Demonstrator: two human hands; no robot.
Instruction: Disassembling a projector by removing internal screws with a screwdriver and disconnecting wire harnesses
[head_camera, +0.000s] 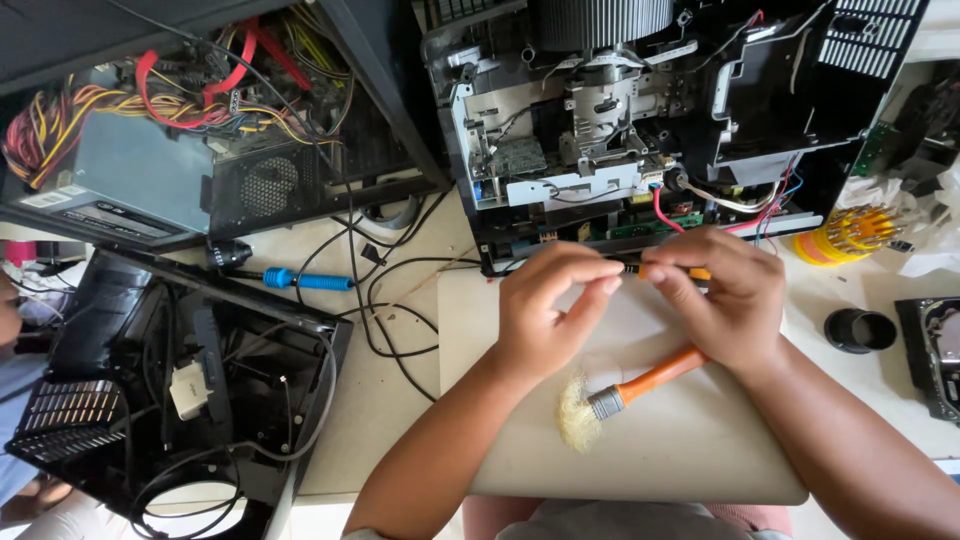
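Both hands, left hand (545, 310) and right hand (725, 295), fingertips pinched on 1 slim black-and-orange screwdriver (668, 269).

The brush (625, 392) has an orange handle, a grey metal collar and pale straw-coloured bristles. It lies on a beige board (690, 450). The small screwdriver (668, 270) held between the left hand (548, 310) and the right hand (725, 295) is black with an orange end. Another screwdriver (300, 280) on the cream bench (385, 400) has a blue handle. The opened device (650, 120) is black outside, with silver metal and green circuit boards inside (plus one red wire). The computer case (180, 140) holds red, yellow and orange cables against grey metal. A yellow-and-orange bit holder (850, 235) stands beside a black ring (860, 330).
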